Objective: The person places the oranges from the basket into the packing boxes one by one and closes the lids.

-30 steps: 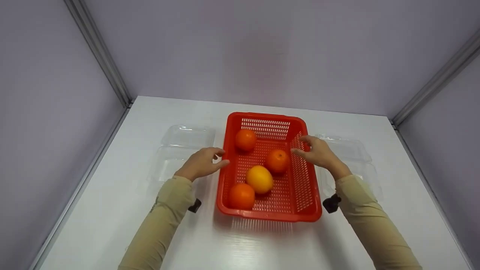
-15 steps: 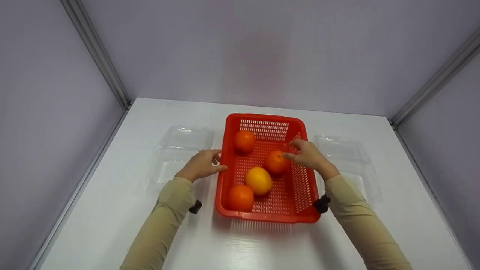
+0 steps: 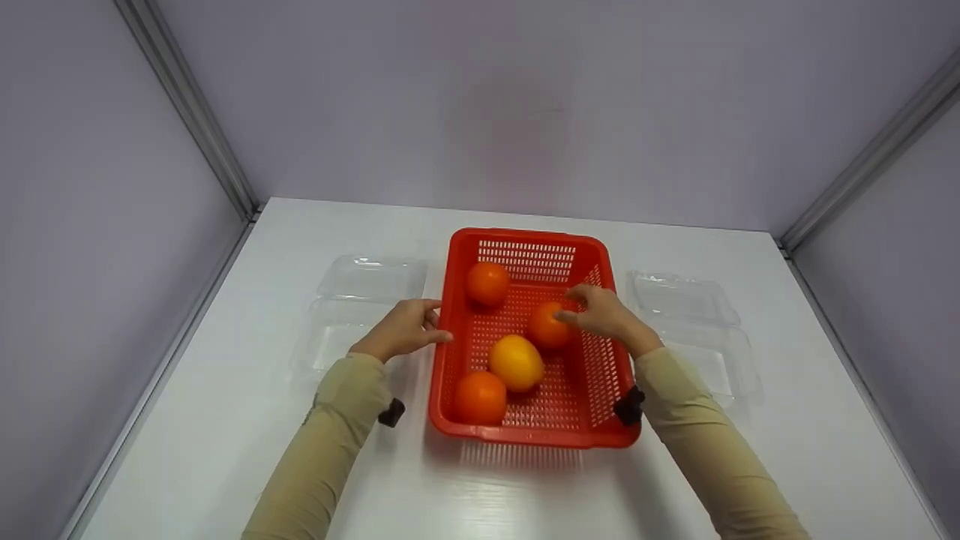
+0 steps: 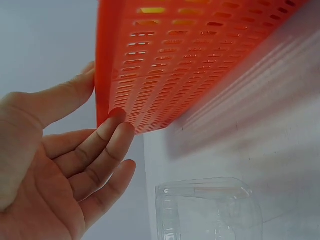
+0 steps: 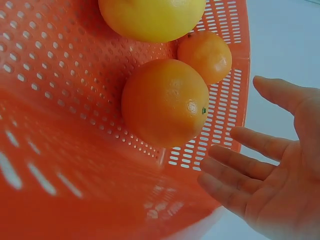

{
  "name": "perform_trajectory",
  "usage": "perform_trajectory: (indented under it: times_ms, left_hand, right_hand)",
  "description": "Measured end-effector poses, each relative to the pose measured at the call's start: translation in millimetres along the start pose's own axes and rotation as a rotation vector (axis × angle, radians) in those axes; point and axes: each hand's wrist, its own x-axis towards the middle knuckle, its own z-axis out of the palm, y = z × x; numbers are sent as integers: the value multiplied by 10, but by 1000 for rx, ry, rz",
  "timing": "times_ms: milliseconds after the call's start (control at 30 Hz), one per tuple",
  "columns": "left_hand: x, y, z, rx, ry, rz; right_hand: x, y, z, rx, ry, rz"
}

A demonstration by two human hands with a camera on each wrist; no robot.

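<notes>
A red plastic basket (image 3: 517,435) holds several oranges and one yellow-orange fruit (image 3: 516,363). My left hand (image 3: 399,330) is at the basket's left rim, thumb over it and loosely bent fingers by the outer wall; the left wrist view does not show firm pressure. Over the basket's right part, my right hand (image 3: 606,313) reaches toward the middle orange (image 3: 550,327), its thumb and forefinger overlapping that fruit in the head view. From the right wrist, its spread fingers (image 5: 250,170) appear apart from the orange. Another orange (image 3: 487,283) lies at the back, and one (image 3: 481,397) at the front left.
Clear plastic clamshell boxes stand with lids raised, one box (image 3: 341,330) left of the basket and another box (image 3: 697,360) to its right. All sit on a white table (image 3: 480,495) with grey panels (image 3: 510,112) behind and at both sides.
My right hand has moved left and slightly down, from the basket's right rim to above the middle orange. The left hand stays at the left rim with only a slight shift.
</notes>
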Motion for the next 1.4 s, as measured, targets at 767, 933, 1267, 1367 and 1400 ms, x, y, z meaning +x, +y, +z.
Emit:
perform_trajectory:
  times_ms: [767,933,1267,1367,1400]
  left_hand:
    - [17,-86,-14,-87,8,-106]
    - [12,-73,-14,-141,-23,-186]
    - [7,2,-26,-152,-24,-262]
    - [12,23,-9,-145,-26,-264]
    - [13,30,-3,-144,-27,-264]
  right_hand:
    - [189,-34,187,-28,-33,70]
    - [221,-8,214,-27,-31,95]
    - [269,35,253,8,-57,191]
    - [265,64,275,15,-52,193]
    - [262,72,281,13,-48,192]
